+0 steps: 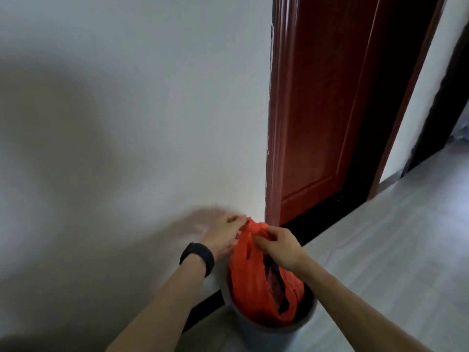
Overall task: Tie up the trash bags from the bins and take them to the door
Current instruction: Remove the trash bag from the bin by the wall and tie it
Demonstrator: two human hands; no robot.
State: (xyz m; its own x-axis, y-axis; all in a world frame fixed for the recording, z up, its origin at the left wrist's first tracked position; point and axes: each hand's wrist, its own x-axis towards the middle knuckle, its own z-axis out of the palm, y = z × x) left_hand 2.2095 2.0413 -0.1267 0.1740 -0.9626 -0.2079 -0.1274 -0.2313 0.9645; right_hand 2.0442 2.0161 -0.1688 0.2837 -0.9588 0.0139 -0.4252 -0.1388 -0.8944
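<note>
A red plastic trash bag (250,283) stands in a grey round bin (266,334) by the wall, its top pulled up above the rim. My left hand (225,232), with a black band on the wrist, pinches the bag's upper left edge. My right hand (278,246) grips the bag's top on the right side. Dark rubbish shows through an opening in the bag's right side.
A white wall (127,123) rises right behind the bin. A dark red door (327,102) in its frame stands just to the right, with a black threshold below. Pale grey floor (393,250) stretches to the right toward another dark doorway (441,102).
</note>
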